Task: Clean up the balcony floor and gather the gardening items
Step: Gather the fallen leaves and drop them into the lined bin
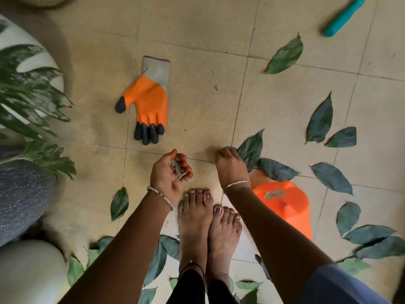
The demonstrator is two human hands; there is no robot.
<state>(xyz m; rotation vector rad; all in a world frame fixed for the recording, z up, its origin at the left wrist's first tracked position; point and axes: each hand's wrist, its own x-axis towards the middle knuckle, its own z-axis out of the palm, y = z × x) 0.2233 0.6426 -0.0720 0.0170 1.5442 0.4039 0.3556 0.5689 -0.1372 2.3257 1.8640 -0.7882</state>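
Observation:
My left hand is cupped palm up over the tiled floor, with a few small leaf bits held in its curled fingers. My right hand reaches down and pinches a large dark green leaf lying on the floor. An orange gardening glove with black fingertips and a grey cuff lies flat ahead of my left hand. An orange plastic container lies just right of my right wrist, partly hidden by my forearm. A teal tool handle lies at the far upper right.
Several loose green leaves are scattered on the right and near my bare feet; one leaf lies at lower left. A variegated potted plant in a white pot crowds the left side. A woven basket edge shows at top left.

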